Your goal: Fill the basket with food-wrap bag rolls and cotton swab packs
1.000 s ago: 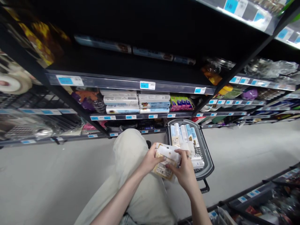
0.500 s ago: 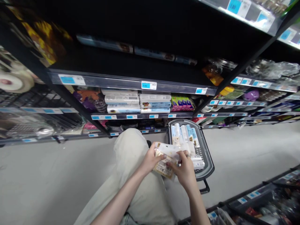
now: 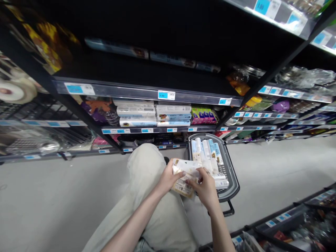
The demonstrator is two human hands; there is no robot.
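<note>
My left hand [image 3: 169, 177] grips the left side of a flat, clear plastic packet [image 3: 183, 188] with a white top and a printed label. On its other side, my right hand [image 3: 205, 183] pinches the packet's right edge, the fingers closed. The packet is tilted above my bent knee [image 3: 147, 164]. Just behind and to the right of it stands a grey shopping basket [image 3: 231, 168] on the floor. Several white and blue rolls [image 3: 207, 148] lie inside the basket, partly covered by my right hand and the packet.
In front, a dark shelf [image 3: 147, 90] carries price tags. Below it are stacked wrapped rolls [image 3: 138, 112] and green-and-pink boxes [image 3: 203, 116]. The basket's black handle [image 3: 229, 209] juts toward me. Another shelf [image 3: 278, 218] runs along the lower right. Grey floor [image 3: 65, 196] lies to my left.
The packet has tipped slightly in my hands, and its upper edge has shifted a little. Both hands keep hold of it; the basket and shelves stay as they were.
</note>
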